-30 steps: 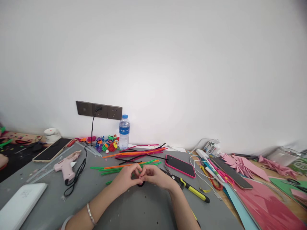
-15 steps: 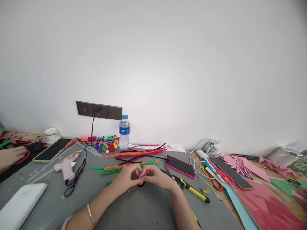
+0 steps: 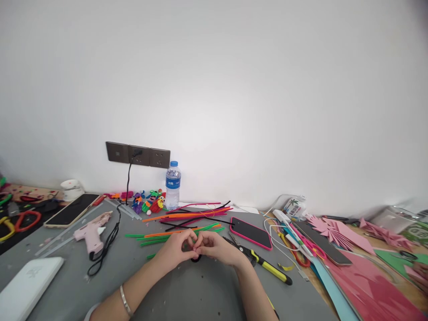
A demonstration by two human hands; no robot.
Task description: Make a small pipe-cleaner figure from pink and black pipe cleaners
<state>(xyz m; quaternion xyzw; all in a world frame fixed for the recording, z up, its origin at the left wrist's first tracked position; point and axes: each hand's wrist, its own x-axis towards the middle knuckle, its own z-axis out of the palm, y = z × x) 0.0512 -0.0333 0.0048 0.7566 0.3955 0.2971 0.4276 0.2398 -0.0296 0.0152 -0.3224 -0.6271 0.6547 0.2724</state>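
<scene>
My left hand (image 3: 177,246) and my right hand (image 3: 216,247) meet over the middle of the grey mat (image 3: 187,294). Thumbs and fingertips of both are pinched together on a small black curled piece (image 3: 196,259), mostly hidden by the fingers. Just behind the hands lie green pipe cleaners (image 3: 155,240), partly covered by my left hand. Farther back is a loose pile of orange, red and black pipe cleaners (image 3: 197,215). To the right of my right hand are black and yellow pliers (image 3: 254,257) and a pink-edged phone (image 3: 251,232).
Left: a pink glue gun (image 3: 89,234) with a black cord, a white power bank (image 3: 30,285), a phone (image 3: 72,209), scissors (image 3: 28,220). A water bottle (image 3: 173,187) stands by the wall near small pipe-cleaner figures (image 3: 157,203). Right: white cables, red folder (image 3: 374,283), another person's hand (image 3: 421,269).
Another person's hand at the far left has gone out of view, leaving the red-handled scissors uncovered. My own hands keep nearly the same pinch and place.
</scene>
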